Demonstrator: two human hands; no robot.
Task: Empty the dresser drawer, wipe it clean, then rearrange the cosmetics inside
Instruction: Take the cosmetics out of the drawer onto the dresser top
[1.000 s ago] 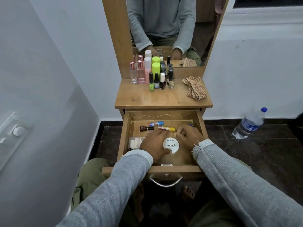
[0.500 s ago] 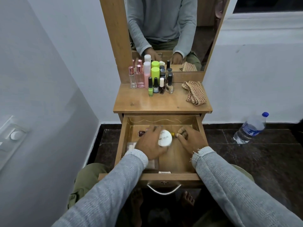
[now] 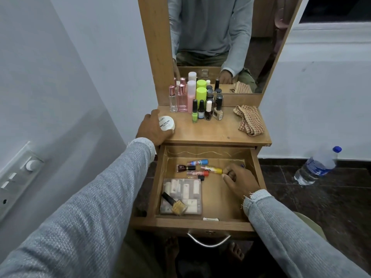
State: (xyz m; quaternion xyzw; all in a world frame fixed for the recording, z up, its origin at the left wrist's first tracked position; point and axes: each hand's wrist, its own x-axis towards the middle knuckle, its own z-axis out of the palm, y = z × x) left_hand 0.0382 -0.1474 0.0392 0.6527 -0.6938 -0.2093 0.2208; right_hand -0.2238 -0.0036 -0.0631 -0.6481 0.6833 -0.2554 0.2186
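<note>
Two hands at work, read from left to right; my left hand (image 3: 153, 128) grips the white nail polish remover tub (image 3: 167, 123) at the left front corner of the dresser top (image 3: 212, 131), the tub resting on or just above the wood, close to the edge; behind it stand the perfume and polish bottles (image 3: 197, 101), with the checked cloth (image 3: 249, 119) lying further right. Below, the open drawer (image 3: 208, 222) holds a clear compartment box (image 3: 181, 195) with a gold polish bottle (image 3: 174, 203) lying on it, then loose lip balm tubes (image 3: 197, 167) near the back wall; my right hand (image 3: 239, 180) has its fingers curled, pinching the end of the yellow tube (image 3: 213, 169).

Risk, as I judge it: the tub sits near the corner, so a careless release could tip it to the floor; a weak pinch may drop the tube or roll its neighbours.
</note>
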